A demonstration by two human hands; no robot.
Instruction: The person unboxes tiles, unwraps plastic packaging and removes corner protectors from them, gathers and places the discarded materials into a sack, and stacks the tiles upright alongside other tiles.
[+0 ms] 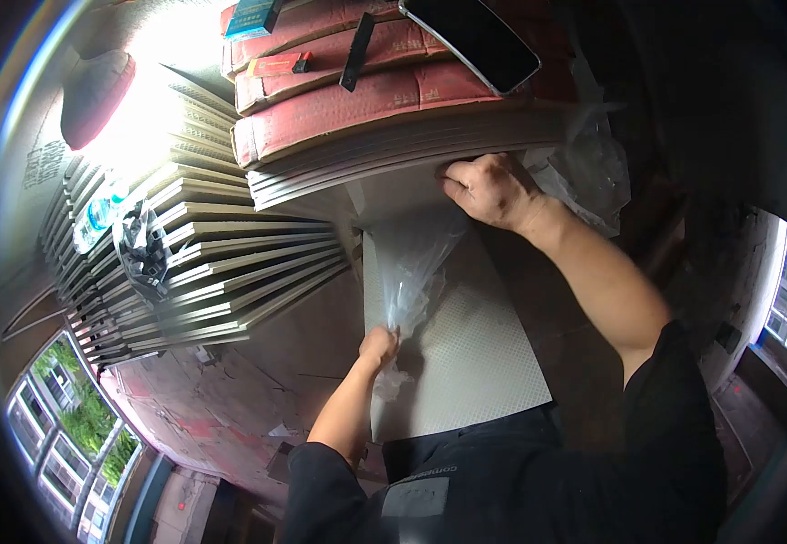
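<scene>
A pale grey panel [484,354] with a fine dotted surface stands tilted in front of my body. Clear plastic film [403,286] hangs in gathered folds over its face. My left hand [380,346] is closed around the bunched film, low on the panel's left side. At the panel's upper right edge, my right hand [495,190] is closed, its fingertips partly hidden; it appears to grip that edge. Just beyond my right hand lies a stack of thin sheets [321,177] beneath red cartons [348,113].
A phone [480,41], a black strip [357,53], an orange-red cutter-like item [277,64] and a blue box [252,18] rest on the cartons. Fanned stacked panels [221,227] stand left, with a bottle [99,220] and black bag [142,249] on them. Loose plastic [593,168] hangs right.
</scene>
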